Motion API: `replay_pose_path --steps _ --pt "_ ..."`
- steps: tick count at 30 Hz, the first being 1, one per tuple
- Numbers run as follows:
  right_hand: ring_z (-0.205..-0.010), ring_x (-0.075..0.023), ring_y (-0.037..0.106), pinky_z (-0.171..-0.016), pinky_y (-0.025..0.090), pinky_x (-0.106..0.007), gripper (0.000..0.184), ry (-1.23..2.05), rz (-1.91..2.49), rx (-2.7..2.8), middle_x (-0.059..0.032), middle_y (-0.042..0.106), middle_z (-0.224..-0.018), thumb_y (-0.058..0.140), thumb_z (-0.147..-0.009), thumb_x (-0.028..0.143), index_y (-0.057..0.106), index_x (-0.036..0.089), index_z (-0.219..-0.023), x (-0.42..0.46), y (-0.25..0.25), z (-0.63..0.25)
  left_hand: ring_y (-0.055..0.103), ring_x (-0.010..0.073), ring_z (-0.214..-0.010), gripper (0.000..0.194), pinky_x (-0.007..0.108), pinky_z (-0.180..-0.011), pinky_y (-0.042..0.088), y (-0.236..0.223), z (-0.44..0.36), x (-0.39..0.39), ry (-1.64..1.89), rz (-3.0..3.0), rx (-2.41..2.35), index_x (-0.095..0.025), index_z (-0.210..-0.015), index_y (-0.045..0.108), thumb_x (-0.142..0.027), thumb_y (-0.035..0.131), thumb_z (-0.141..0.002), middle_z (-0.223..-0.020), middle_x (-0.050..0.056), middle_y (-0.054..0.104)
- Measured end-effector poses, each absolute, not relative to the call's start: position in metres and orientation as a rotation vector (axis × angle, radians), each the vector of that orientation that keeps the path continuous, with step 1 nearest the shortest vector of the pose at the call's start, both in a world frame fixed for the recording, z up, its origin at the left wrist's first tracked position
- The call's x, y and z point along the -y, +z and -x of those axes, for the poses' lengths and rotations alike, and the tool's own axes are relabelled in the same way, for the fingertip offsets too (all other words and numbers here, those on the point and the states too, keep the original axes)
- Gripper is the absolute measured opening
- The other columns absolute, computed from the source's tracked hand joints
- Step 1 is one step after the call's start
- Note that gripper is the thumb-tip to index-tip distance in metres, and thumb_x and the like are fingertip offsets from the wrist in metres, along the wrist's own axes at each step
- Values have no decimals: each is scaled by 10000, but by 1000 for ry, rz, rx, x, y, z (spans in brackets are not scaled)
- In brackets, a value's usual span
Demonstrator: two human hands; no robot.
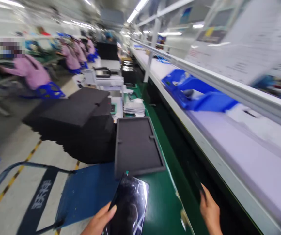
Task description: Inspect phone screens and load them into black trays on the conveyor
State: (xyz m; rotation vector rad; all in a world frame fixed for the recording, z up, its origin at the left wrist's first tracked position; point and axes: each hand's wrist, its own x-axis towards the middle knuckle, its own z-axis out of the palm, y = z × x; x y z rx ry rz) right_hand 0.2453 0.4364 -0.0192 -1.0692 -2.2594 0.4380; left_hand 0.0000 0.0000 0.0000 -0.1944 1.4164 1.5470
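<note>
My left hand (98, 220) at the bottom edge grips a glossy black panel (130, 204) by its left side; the panel lies tilted over the green work surface (164, 202). Just beyond it sits a dark grey rectangular tray (136, 145) with a raised rim. My right hand (210, 210) reaches toward the dark gap beside the green surface, fingers stretched forward around something dark that blur hides. The whole picture is smeared by motion.
A stack of black foam sheets (81, 120) stands left of the tray. A white conveyor line (240, 153) runs along the right with blue bins (191, 91). A blue cart (86, 192) is at lower left. People in pink coats (30, 70) sit at the far left.
</note>
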Motion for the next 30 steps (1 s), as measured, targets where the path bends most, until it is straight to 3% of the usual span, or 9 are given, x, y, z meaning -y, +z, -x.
replay_pose_path --steps 3,6,13,16,20,22,25,30 --pt "-1221 -317 664 -972 567 -535 430 330 671 2406 -118 707 -1308 439 -1003 308 622 360 -1389 -321 30 -300 581 373 -1340 604 449 -1165 432 4 -4 1 1466 140 -1226 -286 -1024 819 -656 879 -551 -1173 84 795" --pt "-1279 -243 631 -1032 543 -474 469 112 378 2584 -49 710 -1323 476 -1012 187 563 363 -1437 -216 77 -314 694 375 -1177 566 452 -1088 504 11 -18 4 1407 -27 -1026 -182 -1012 809 -560 902 -601 -1032 128 822" --pt "-1443 -198 463 -1188 412 -417 472 177 59 2951 -1 596 -1474 532 -1020 198 519 357 -1464 -30 124 -318 754 374 -983 605 451 -843 594 30 -65 69 984 -277 -601 -109 -1091 769 -627 748 -781 -993 175 813" --pt "-1483 -208 404 -1247 326 -453 502 187 116 3029 15 531 -1534 517 -1026 230 462 374 -1503 29 126 -337 764 316 -912 611 380 -792 582 33 -85 109 903 -452 -560 -140 -1232 715 -474 850 -739 -1069 158 803" --pt "-1547 -259 269 -1277 193 -590 491 247 610 2799 4 473 -1583 459 -1035 247 464 397 -1503 96 103 -385 749 299 -986 615 387 -891 562 31 -116 147 891 -582 -609 -145 -1299 670 -394 844 -765 -1172 163 777" --pt "-1530 -266 314 -1245 284 -593 508 366 1004 2367 -64 470 -1584 415 -1045 278 404 342 -1548 131 74 -407 721 329 -1085 601 417 -960 543 28 -135 160 911 -593 -644 -145 -1287 674 -407 836 -771 -1216 168 762" --pt "-1381 -281 537 -1076 522 -510 605 738 1437 1608 -160 508 -1536 383 -1042 474 296 253 -1598 185 22 -420 702 361 -1132 601 456 -980 542 21 -175 177 911 -581 -710 -159 -1257 684 -440 846 -751 -1219 173 761" --pt "-1288 -303 606 -1107 483 -483 620 1176 1464 1046 -114 657 -1369 485 -937 685 583 250 -1368 244 -32 -425 733 356 -1055 663 419 -892 583 0 -255 201 896 -554 -855 -182 -1195 691 -523 883 -660 -1142 149 789"
